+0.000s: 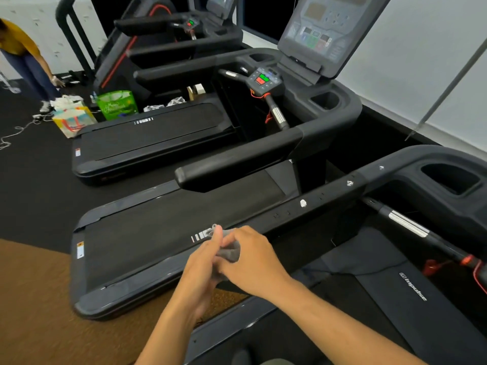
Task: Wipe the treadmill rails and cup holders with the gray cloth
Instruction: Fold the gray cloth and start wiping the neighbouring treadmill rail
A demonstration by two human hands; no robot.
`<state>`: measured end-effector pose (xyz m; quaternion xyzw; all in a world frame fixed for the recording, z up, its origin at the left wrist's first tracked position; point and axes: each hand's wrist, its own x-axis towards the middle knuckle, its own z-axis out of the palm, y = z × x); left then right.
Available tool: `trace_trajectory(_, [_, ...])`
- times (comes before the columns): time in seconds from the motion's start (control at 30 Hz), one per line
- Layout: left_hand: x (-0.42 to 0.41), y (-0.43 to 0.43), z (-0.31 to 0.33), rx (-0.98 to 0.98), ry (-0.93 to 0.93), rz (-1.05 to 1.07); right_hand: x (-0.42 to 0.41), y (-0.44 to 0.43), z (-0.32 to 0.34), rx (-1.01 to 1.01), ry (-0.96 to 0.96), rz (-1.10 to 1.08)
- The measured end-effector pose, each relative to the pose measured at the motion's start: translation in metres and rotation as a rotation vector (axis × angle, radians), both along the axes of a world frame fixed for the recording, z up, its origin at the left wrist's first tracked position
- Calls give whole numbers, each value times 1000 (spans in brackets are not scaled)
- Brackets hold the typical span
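The gray cloth is bunched small between both my hands at the lower centre. My left hand pinches it from the left with the thumb up, and my right hand closes over it from the right. Both hands hover over the near end of the left rail of the treadmill I stand at. That black rail runs up to the right and carries a few white smudges. A cup holder sits at the rail's far end, beside the console.
A second treadmill lies close on the left, its rail and cup holder beyond my hands. Further treadmills stand behind it. Shopping bags sit on the floor at the left, where a person stands.
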<state>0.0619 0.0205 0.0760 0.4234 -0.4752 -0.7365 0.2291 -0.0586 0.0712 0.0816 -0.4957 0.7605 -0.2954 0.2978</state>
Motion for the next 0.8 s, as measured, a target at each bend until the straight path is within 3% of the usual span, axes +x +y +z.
trace_trajectory(0.2, [14,7,-12,53,24,16,9,3,-11,-15,-45,-78])
trace_trajectory(0.37, [26,2,-18,-25,-14,-5,6,-3,-8,-51,-144,-58])
trace_trajectory(0.5, [25,-7,-20,-71,-1,140,5,-13,1,-84,-196,-56])
trace_trajectory(0.8, [7,3,-24,518,228,382,6,-16,2,159,-92,289])
